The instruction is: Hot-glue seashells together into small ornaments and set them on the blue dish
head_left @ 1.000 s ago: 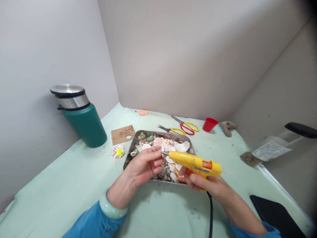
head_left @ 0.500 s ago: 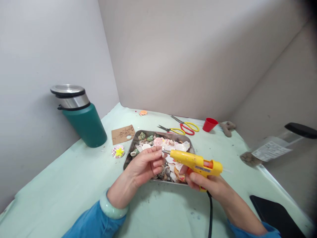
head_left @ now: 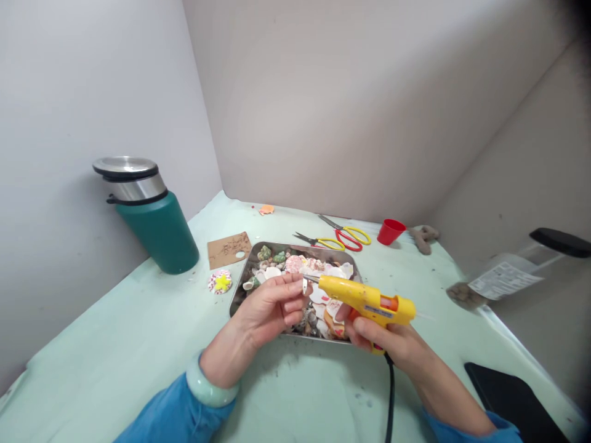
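Observation:
My left hand (head_left: 272, 307) pinches a small white piece (head_left: 305, 287), perhaps a shell, between thumb and fingers. My right hand (head_left: 376, 335) is wrapped round the handle of a yellow glue gun (head_left: 355, 294). Its metal nozzle points left and meets or nearly meets the top of the white piece; I cannot tell which. Both hands are over a metal tray (head_left: 234, 303) of shells and small stones, partly hidden by them. A black cord (head_left: 390, 400) runs down from the gun's handle.
A green bottle (head_left: 159, 234) stands left. Near the tray lie a brown card (head_left: 226, 251), a round decorated piece with a yellow star (head_left: 220, 282) and scissors (head_left: 330, 243). Behind are an orange piece (head_left: 266, 210) and a red cup (head_left: 391, 232). A clear jar (head_left: 498, 277) and black flat object (head_left: 512, 400) are right.
The glue gun's nozzle has shifted slightly up and right, toward the top of the white piece. Both hands keep their hold.

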